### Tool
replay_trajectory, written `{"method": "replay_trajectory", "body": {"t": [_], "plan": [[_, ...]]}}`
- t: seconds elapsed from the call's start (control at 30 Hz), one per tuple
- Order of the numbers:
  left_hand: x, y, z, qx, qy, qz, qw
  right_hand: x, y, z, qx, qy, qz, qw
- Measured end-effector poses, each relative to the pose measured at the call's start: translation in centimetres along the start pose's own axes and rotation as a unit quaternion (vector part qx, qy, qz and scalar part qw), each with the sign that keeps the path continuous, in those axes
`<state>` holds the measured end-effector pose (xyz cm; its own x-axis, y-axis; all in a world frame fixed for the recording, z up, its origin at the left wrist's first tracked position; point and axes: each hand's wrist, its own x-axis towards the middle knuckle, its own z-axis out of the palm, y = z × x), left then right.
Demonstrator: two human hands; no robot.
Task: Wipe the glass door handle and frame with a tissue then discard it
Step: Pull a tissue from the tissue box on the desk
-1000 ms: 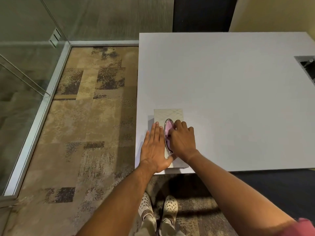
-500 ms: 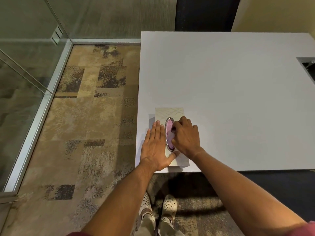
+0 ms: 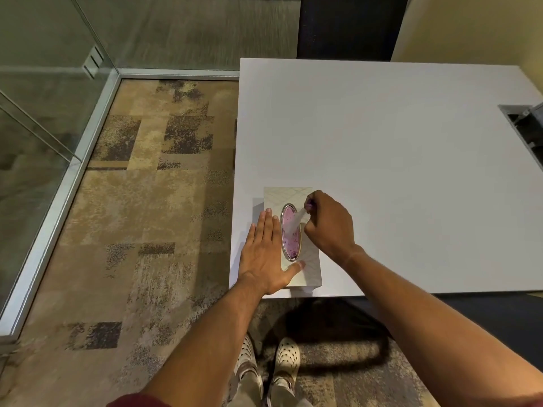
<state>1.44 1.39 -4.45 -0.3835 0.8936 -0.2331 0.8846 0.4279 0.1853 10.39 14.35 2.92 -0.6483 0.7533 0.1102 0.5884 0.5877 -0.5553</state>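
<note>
A pale patterned tissue box (image 3: 308,268) with a metal-rimmed oval opening (image 3: 289,243) lies at the near left corner of the white table (image 3: 382,148). My left hand (image 3: 266,254) lies flat on the box's left side, fingers together, thumb on its near end. My right hand (image 3: 329,224) pinches the tip of a white tissue (image 3: 295,221) that rises partly out of the opening. The glass door and wall with metal frame (image 3: 58,198) stand to the left; no handle shows.
Patterned beige carpet (image 3: 152,218) covers the floor between the glass wall and the table. A cable cutout (image 3: 526,127) sits at the table's right edge. A dark panel (image 3: 349,27) stands behind the table. My feet in white shoes (image 3: 288,359) are below.
My right hand has lifted from the oval opening and drawn a tissue partly out, up and to the right. My left hand stays flat on the box.
</note>
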Motion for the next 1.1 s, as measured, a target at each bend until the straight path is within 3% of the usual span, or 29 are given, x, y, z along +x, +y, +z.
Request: {"method": "replay_trajectory", "body": {"t": [0.3, 0.7, 1.1], "plan": [[0.0, 0.0, 0.0, -0.002, -0.001, 0.000, 1.000, 0.2, -0.3, -0.7, 0.052, 0.059, 0.015, 0.997], [0.0, -0.1, 0.0, 0.016, -0.008, 0.003, 1.000, 2.9, -2.9, -3.9, 0.160, 0.226, -0.032, 0.960], [0.0, -0.3, -0.2, 0.007, -0.021, 0.010, 1.000, 5.1, -3.1, -6.4, 0.180, 0.179, -0.028, 0.967]]}}
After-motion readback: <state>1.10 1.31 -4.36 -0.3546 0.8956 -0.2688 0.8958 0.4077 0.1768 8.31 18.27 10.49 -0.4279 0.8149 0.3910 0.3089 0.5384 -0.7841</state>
